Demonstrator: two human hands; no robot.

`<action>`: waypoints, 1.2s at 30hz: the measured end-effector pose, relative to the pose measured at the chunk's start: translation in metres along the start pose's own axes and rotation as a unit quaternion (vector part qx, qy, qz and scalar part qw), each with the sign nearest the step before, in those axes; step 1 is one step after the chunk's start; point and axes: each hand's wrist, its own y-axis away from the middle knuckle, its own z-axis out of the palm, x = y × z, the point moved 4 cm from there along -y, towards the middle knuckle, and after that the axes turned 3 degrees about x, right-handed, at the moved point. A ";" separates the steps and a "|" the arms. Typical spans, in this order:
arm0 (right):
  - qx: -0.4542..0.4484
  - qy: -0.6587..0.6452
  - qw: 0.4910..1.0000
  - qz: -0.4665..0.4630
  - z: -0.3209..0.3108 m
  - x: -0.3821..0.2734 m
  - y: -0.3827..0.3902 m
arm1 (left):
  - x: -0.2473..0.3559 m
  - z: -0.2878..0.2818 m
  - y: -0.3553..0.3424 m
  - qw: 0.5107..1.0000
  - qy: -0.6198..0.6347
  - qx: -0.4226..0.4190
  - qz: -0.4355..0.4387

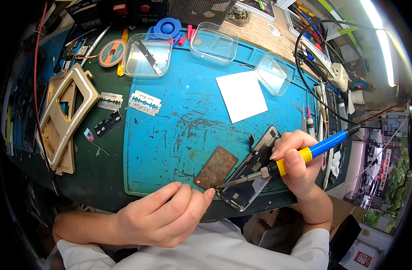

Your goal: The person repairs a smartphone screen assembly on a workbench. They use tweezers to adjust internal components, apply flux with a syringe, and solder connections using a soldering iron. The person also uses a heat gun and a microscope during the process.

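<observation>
My right hand (299, 164) grips a soldering iron (321, 146) with a blue and yellow handle, its metal shaft slanting down to the left. The tip is by the lower corner of a brown metal plate (216, 167) and the lower end of a phone screen assembly (247, 178). That dark assembly lies tilted on the blue mat under the iron, a short black flex cable sticking up from its edge. My left hand (163, 216) is closed in a pinch close to the tip; what its fingers hold, if anything, is too small to make out.
A white square pad (242, 96) lies beyond the plate. Clear plastic boxes (147, 67) line the back, near a solder wick spool (112, 53). Razor blades (144, 103) and a beige frame (64, 119) lie left. A black cable (300, 67) loops from the iron.
</observation>
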 end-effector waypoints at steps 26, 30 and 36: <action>0.005 0.023 1.000 -0.007 0.005 -0.002 -0.001 | 0.000 0.000 0.001 1.000 -0.003 -0.007 0.007; 0.009 0.022 1.000 -0.011 0.003 -0.002 -0.001 | 0.000 0.000 0.001 1.000 -0.004 -0.007 0.004; 0.006 0.020 1.000 -0.008 0.004 -0.002 -0.001 | 0.000 0.000 0.001 1.000 -0.002 -0.010 0.003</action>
